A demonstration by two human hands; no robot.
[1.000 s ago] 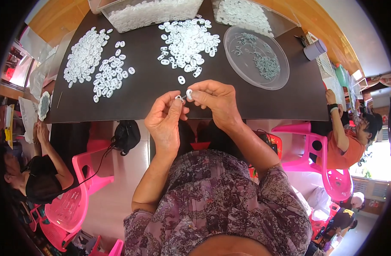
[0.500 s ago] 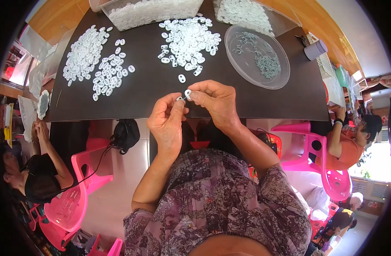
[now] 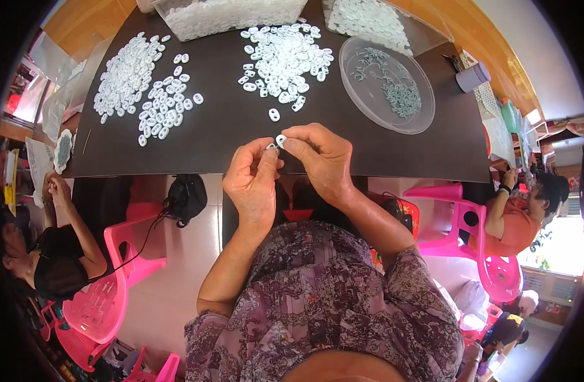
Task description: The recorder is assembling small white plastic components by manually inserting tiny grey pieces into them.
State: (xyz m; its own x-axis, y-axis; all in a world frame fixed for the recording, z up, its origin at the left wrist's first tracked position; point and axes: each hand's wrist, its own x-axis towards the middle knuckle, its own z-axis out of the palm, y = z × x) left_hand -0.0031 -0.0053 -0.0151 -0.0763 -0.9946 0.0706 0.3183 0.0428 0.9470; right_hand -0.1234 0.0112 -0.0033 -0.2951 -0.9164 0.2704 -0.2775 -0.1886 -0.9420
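Note:
My left hand (image 3: pixel 252 181) and my right hand (image 3: pixel 320 159) meet at the near edge of the dark table (image 3: pixel 222 134). Their fingertips pinch one small white oval plastic piece (image 3: pixel 280 140) between them; a tiny metal part seems to sit at my left fingertips, too small to tell. A loose white piece (image 3: pixel 274 114) lies just beyond the hands. Farther back lies a pile of the same white pieces (image 3: pixel 282 60). To its right a clear round dish (image 3: pixel 386 83) holds small grey metal parts.
Two more spreads of white pieces (image 3: pixel 145 89) lie at the table's left. A clear bin of white pieces (image 3: pixel 228 16) stands at the back. Pink plastic chairs (image 3: pixel 467 223) and seated people flank me: one person at left (image 3: pixel 47 254), another at right (image 3: pixel 521 210).
Both hands have stayed together at the table edge; the fingers have shifted only slightly on the small white piece.

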